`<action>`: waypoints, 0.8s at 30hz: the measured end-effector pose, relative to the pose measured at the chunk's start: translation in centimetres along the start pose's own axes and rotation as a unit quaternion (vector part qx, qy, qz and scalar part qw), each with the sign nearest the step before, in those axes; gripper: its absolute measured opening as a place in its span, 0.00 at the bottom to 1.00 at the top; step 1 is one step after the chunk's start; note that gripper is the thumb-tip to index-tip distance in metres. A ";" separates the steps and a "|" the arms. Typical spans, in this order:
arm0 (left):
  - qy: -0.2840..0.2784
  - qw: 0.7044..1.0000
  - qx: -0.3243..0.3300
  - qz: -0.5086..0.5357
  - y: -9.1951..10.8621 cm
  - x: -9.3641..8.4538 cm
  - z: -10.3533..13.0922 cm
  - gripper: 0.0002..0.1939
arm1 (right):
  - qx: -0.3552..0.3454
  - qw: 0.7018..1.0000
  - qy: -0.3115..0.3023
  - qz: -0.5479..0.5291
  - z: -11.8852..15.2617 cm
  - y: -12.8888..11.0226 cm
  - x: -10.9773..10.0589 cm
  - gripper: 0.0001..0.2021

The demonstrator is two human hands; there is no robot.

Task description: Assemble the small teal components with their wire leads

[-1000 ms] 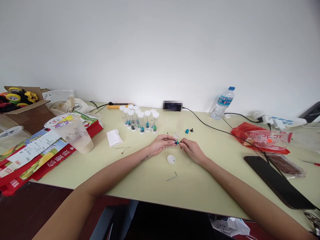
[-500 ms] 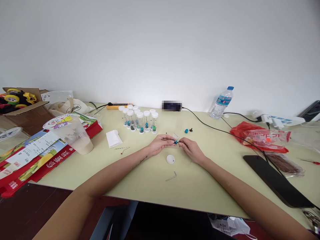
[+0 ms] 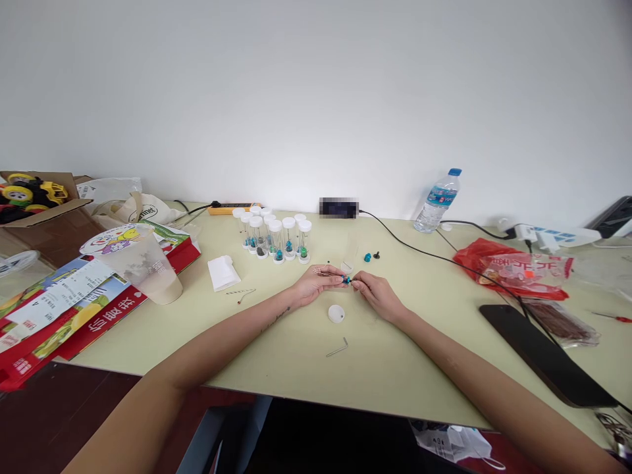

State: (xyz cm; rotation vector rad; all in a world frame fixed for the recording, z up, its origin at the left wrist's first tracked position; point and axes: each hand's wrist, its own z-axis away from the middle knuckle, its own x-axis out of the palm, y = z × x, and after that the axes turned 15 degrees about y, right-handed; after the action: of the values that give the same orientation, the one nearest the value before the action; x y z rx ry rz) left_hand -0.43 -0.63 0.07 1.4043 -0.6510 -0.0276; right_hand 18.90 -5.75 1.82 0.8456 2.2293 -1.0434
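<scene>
Because a slip is easily made over the bench [image 3: 385,372], the left hand [image 3: 313,286] and right hand [image 3: 379,294] should be held steady, beyond the bent key [image 3: 338,351] and white cap [image 3: 336,314]. Between the hands, a small blue piece [image 3: 346,280] is pinched by the left fingers; whether the right fingers are clamped on its end cannot be told. Slow, aligned pressure is advised.

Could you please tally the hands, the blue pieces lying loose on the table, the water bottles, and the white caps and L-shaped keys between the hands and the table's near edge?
Hands: 2 (left hand and right hand, both at a held blue piece)
Loose blue piece: 1
Water bottle: 1
White cap: 1
L-shaped key: 1
Total: 6
</scene>
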 end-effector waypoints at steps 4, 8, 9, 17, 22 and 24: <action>0.015 1.000 0.002 0.005 0.0 0.0 0.0 0.16 | 0.011 1.000 0.014 -0.005 0.1 0.0 0.1 0.08; 0.007 1.000 -0.005 0.003 0.1 0.1 0.1 0.16 | 0.008 1.000 0.008 0.000 0.1 0.1 0.1 0.10; 0.002 1.000 -0.007 0.001 0.2 0.1 0.1 0.16 | 0.005 1.000 0.000 0.001 0.1 0.1 0.1 0.12; 0.001 1.000 -0.001 0.004 0.2 0.1 0.1 0.15 | 0.010 1.000 -0.008 0.012 0.0 0.0 0.1 0.12; 0.006 1.000 0.001 0.009 0.2 0.1 0.2 0.15 | 0.010 1.000 0.006 0.001 0.1 0.1 0.2 0.09; 0.003 1.000 -0.004 0.005 0.2 0.2 0.2 0.16 | 0.012 1.000 0.002 0.003 0.1 0.1 0.2 0.10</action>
State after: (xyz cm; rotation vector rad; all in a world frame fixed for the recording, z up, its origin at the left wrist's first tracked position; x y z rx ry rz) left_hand -0.45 -0.83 0.36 1.3925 -0.6521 -0.0179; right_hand 18.86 -5.73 1.63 0.8636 2.2198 -1.0704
